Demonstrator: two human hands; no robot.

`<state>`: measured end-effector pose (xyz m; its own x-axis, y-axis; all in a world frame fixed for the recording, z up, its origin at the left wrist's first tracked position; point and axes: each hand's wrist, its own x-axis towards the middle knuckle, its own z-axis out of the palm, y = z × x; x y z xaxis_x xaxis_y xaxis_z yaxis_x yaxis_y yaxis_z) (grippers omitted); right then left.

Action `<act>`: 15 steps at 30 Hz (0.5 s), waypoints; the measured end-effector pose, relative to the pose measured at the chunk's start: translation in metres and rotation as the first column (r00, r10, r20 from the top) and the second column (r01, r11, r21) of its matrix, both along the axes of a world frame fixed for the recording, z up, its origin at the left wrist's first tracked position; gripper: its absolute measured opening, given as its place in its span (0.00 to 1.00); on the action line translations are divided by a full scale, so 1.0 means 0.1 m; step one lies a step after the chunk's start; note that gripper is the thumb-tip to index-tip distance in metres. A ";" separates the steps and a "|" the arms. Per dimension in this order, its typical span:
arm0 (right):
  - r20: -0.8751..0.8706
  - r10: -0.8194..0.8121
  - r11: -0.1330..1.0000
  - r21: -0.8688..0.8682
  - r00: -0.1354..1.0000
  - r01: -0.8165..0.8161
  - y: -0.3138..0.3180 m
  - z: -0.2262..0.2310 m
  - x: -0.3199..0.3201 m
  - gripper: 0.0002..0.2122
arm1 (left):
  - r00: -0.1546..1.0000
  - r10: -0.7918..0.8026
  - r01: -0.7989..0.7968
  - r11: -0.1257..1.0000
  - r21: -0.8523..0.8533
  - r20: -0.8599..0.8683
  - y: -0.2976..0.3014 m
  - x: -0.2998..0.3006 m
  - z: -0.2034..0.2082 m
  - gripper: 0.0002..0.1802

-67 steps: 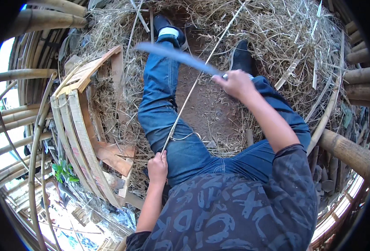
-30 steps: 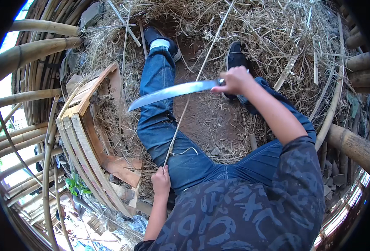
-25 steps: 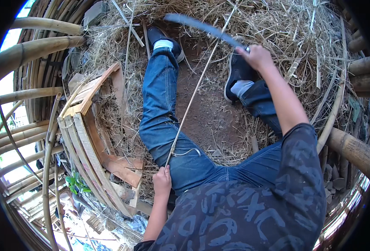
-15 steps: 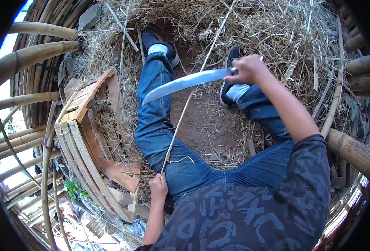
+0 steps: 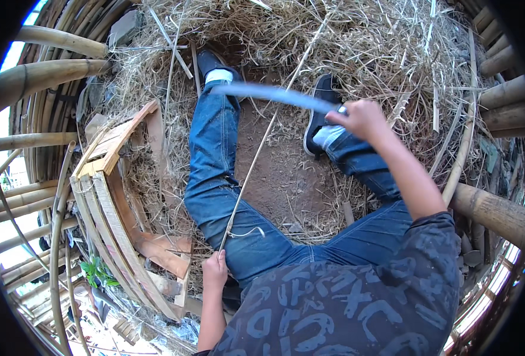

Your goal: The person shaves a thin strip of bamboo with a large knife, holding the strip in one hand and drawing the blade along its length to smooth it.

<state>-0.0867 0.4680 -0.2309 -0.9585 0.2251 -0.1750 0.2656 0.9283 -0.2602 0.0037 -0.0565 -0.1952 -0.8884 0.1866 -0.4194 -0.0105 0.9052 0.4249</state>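
In my right hand (image 5: 363, 121) is the handle of a machete (image 5: 274, 95), gripped in closed fingers. Its long, slightly curved blade is blurred by motion and reaches leftward above my shins, passing over a thin bamboo strip (image 5: 253, 161); I cannot tell whether they touch. My left hand (image 5: 215, 270), beside my left thigh, pinches the near end of that strip. From there the strip slants away over my thigh and between my legs to the straw. A curled sliver (image 5: 251, 232) peels off it near my left hand.
A slatted wooden crate (image 5: 117, 222) lies to my left. Dry straw and shavings (image 5: 369, 53) cover the ground ahead, with bare soil (image 5: 280, 178) between my legs. Thick bamboo poles stand at left, and another pole (image 5: 494, 215) is close by my right elbow.
The machete's tip has swung away from me, and my right hand has come slightly nearer. My left hand still holds the strip. The whole view has shifted a little.
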 end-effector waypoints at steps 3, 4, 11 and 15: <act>-0.014 0.154 0.985 -0.070 0.988 -0.154 -0.58 -0.07 0.18 0.34 | 0.995 0.039 -0.040 0.999 0.002 0.093 0.02 -0.03 0.29 0.22; -0.040 0.197 0.969 -0.144 0.980 -0.201 -0.76 -0.06 0.23 0.33 | 0.980 0.104 -0.103 0.995 -0.013 0.168 -0.06 0.00 0.37 0.22; 0.087 0.245 0.893 -0.408 0.966 -0.190 -1.62 0.01 0.43 0.36 | 0.973 0.094 -0.080 0.994 -0.070 0.213 -0.14 0.15 0.52 0.24; 0.062 0.267 0.925 -0.298 0.962 -0.237 -1.73 -0.14 0.34 0.36 | 0.972 0.088 -0.107 0.992 0.073 0.220 -0.07 0.20 0.27 0.26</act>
<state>-0.0527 0.2950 -0.2451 -0.9515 -0.0949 -0.2928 0.0707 0.8586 -0.5078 0.0241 -0.0633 -0.1685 -0.7943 0.1461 -0.5897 -0.1968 0.8564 0.4773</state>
